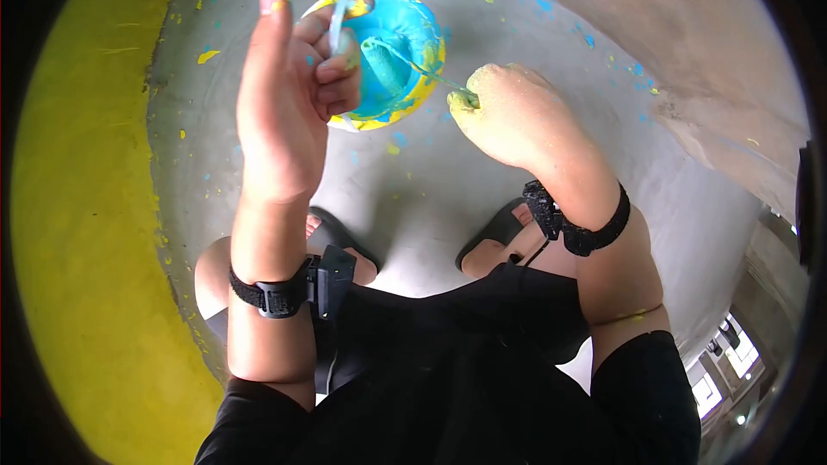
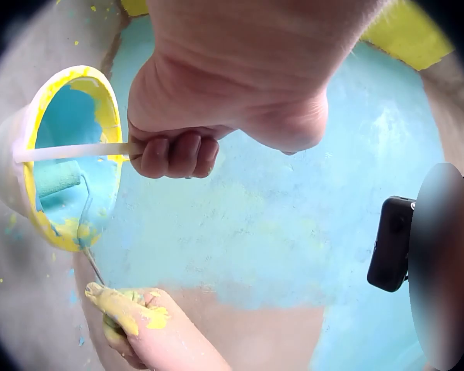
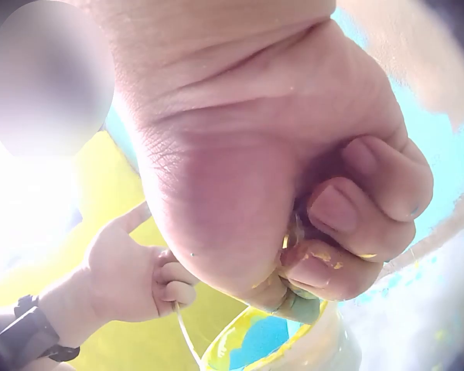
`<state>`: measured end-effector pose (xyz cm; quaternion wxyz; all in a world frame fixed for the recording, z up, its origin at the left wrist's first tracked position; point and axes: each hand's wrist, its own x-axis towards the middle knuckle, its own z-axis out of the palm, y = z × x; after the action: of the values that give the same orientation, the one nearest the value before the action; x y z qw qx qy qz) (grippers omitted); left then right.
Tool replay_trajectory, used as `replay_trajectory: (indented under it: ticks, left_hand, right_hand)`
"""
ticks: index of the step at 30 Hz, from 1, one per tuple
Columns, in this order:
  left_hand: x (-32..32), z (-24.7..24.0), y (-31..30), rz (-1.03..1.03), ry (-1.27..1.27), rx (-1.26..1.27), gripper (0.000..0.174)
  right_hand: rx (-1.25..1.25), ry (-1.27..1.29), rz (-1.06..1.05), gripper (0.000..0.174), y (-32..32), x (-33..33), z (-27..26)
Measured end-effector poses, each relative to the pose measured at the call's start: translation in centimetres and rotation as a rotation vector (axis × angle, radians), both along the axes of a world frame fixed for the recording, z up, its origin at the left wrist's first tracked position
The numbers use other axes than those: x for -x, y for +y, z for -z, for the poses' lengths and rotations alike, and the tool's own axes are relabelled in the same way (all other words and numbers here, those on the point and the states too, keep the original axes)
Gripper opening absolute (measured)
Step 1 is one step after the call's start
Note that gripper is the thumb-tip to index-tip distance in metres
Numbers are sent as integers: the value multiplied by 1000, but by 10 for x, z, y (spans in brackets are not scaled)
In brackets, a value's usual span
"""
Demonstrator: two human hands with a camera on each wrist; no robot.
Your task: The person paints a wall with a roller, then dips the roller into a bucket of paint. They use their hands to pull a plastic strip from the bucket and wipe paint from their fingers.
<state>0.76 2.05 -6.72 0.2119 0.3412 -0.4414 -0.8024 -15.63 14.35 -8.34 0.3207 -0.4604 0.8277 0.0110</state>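
Note:
My left hand curls its fingers round the white handle of a paint bucket, thumb pointing up. Yellow paint coats the bucket's rim, and blue paint covers its inside. A paint roller lies in the bucket, its sleeve soaked in blue-green paint. My right hand grips the roller at its wire end, to the right of the bucket; the grip itself is mostly hidden in the fist in the right wrist view. Yellow paint is smeared over the right thumb and fingers.
Grey floor with blue and yellow splatters surrounds the bucket. A yellow painted surface runs along the left. At the right rises a brownish wall, partly painted blue. My sandalled feet stand apart below the bucket.

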Motion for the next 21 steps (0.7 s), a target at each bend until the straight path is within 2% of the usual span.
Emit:
replay_trajectory:
  ticks: [3,9,11,15,17,18,20,21]
  left_hand:
    - [2,0,4,40,-4,27,86]
    - [8,5,13,13,-74,-9,88]
    - [8,8,12,10,-75,-10,88]
    - [11,7,13,-16,-94,-9,89]
    - [12,8,11,12,-88,19,90]
    - [11,9,11,45,-86,46,90]
    - [11,13,14,19,-91,47,90]
    - [12,14,16,3,-94,40,89]
  right_hand:
    - [50,30,-16,39,0,4,-1]
    - [50,28,90,41,-1,17,-13]
    - [186,31,154,47,7,22,-4]
    - [277,54,143,51,11,33,1]
    - [440,-27,226,51,11,39,4]
    - [439,-27,223,51,12,41,4]
    - [687,-407,294,60,10,47,6]
    - [688,-396,282,60,9,47,3]
